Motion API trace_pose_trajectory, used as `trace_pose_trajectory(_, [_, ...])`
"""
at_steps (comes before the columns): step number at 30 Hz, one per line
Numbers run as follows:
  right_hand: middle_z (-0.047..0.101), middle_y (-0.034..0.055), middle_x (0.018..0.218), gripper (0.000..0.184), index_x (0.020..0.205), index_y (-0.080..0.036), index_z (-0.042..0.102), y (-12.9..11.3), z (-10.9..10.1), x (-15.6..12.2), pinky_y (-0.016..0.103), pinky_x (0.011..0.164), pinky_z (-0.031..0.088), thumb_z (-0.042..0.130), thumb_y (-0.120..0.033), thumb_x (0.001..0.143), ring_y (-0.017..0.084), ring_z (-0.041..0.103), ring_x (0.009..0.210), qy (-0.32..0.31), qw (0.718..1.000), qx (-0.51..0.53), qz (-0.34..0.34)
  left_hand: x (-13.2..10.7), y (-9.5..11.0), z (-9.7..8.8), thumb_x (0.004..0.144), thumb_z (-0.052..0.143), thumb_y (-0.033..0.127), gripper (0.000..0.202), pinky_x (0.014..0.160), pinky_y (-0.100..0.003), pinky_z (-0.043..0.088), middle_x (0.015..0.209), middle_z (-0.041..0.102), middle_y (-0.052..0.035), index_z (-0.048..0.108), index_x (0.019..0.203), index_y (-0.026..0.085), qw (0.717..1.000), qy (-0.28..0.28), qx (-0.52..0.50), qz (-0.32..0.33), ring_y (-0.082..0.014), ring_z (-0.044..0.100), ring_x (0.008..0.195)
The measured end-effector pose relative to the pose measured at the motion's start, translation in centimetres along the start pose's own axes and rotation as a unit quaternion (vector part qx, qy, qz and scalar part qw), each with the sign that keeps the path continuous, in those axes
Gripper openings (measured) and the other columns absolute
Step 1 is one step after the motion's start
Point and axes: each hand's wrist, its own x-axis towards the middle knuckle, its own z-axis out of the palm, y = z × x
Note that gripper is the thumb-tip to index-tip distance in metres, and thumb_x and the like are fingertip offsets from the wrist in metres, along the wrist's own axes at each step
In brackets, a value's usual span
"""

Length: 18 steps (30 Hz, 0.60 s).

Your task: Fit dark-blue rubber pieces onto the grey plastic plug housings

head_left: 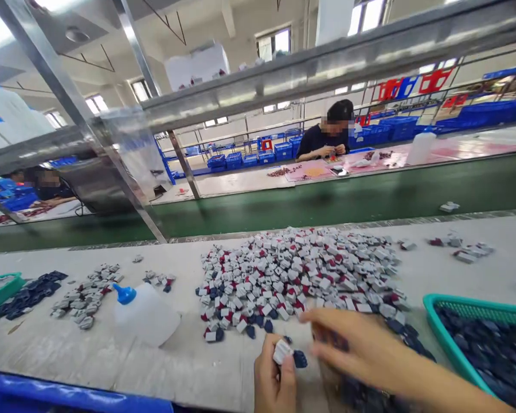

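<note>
— Where is the table (69, 355) bare?

— Near left, between the squeeze bottle (144, 314) and the blue edge (69, 397).

— And the middle?

— Blocked. The heap of small pieces (301, 275) runs from far to near. At its near edge are the left hand (275, 381), pinching a white piece (282, 351), and the right hand (361, 350).

— Right side?

— The teal basket (439, 322) fills the near corner, with a bare strip on its far side.

— Anything overhead?

— A slanted metal post (126, 192) lands far left of the heap.
</note>
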Motion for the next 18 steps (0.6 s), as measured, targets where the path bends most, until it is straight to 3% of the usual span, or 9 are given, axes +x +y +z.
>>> trace_pose_trajectory(1, [0.065,0.0032,0.082,0.025,0.104,-0.024,0.065,-1.0,1.1,-1.9,0.028,0.06,0.045,0.052,-0.041,0.092,0.019,0.059,0.068,-0.049,0.998,0.037,0.023,-0.4,-0.2,0.3,0.083,0.046,0.07,0.051,0.055,-0.026,0.029,0.057,0.038,0.0042,0.051,0.076,0.02,0.999,-0.034,0.019,0.028,-0.0123,0.038,0.054])
trace_pose_trajectory(3, [0.062,0.004,0.079,0.023,0.092,-0.021,0.062,-2.4,3.0,-5.0,0.026,0.059,0.044,0.05,-0.04,0.092,0.018,0.057,0.067,-0.078,0.987,0.111,0.085,-1.3,-0.6,0.5,0.088,0.041,0.067,0.049,0.054,-0.026,0.027,0.058,0.036,0.0046,0.049,0.078,0.019,0.99,-0.118,0.054,0.059,-0.0113,0.035,0.053])
trace_pose_trajectory(5, [0.061,0.0042,0.083,0.025,0.094,-0.021,0.058,-3.2,4.2,-7.1,0.024,0.061,0.045,0.05,-0.044,0.092,0.017,0.057,0.07,-0.08,0.966,0.192,0.152,-2.2,-0.8,0.3,0.09,0.04,0.063,0.046,0.053,-0.025,0.027,0.06,0.038,0.004,0.049,0.08,0.019,0.973,-0.193,0.087,0.088,-0.0112,0.036,0.053])
trace_pose_trajectory(7, [0.058,0.0028,0.08,0.03,0.098,-0.021,0.053,-3.6,4.9,-8.3,0.021,0.059,0.046,0.052,-0.05,0.091,0.015,0.056,0.068,-0.103,0.934,0.267,0.215,-3.1,-1.2,-0.1,0.092,0.038,0.061,0.044,0.052,-0.024,0.028,0.063,0.041,0.003,0.049,0.081,0.019,0.957,-0.234,0.114,0.129,-0.0113,0.039,0.054])
trace_pose_trajectory(11, [0.051,-0.0009,0.068,0.04,0.09,-0.019,0.046,-4.2,5.8,-9.2,0.019,0.055,0.047,0.056,-0.058,0.088,0.012,0.052,0.059,-0.149,0.866,0.372,0.298,-4.6,-2.0,-0.4,0.094,0.032,0.061,0.046,0.047,-0.023,0.028,0.059,0.042,0.0039,0.046,0.079,0.02,0.942,-0.232,0.148,0.191,-0.0106,0.038,0.049])
trace_pose_trajectory(12, [0.051,-0.0009,0.069,0.041,0.09,-0.019,0.046,-4.4,6.0,-9.3,0.019,0.056,0.047,0.058,-0.057,0.087,0.012,0.052,0.06,-0.15,0.86,0.382,0.303,-4.8,-2.1,-0.5,0.094,0.031,0.062,0.047,0.046,-0.023,0.027,0.058,0.043,0.004,0.046,0.078,0.02,0.941,-0.226,0.155,0.2,-0.0105,0.038,0.048])
trace_pose_trajectory(18, [0.052,0.0014,0.071,0.045,0.083,-0.019,0.045,-4.7,6.7,-9.6,0.019,0.053,0.045,0.05,-0.063,0.09,0.012,0.05,0.06,-0.139,0.898,0.339,0.245,-5.1,-1.8,-0.2,0.095,0.026,0.061,0.047,0.044,-0.023,0.028,0.058,0.045,0.0036,0.044,0.08,0.021,0.937,-0.219,0.156,0.222,-0.0101,0.038,0.046])
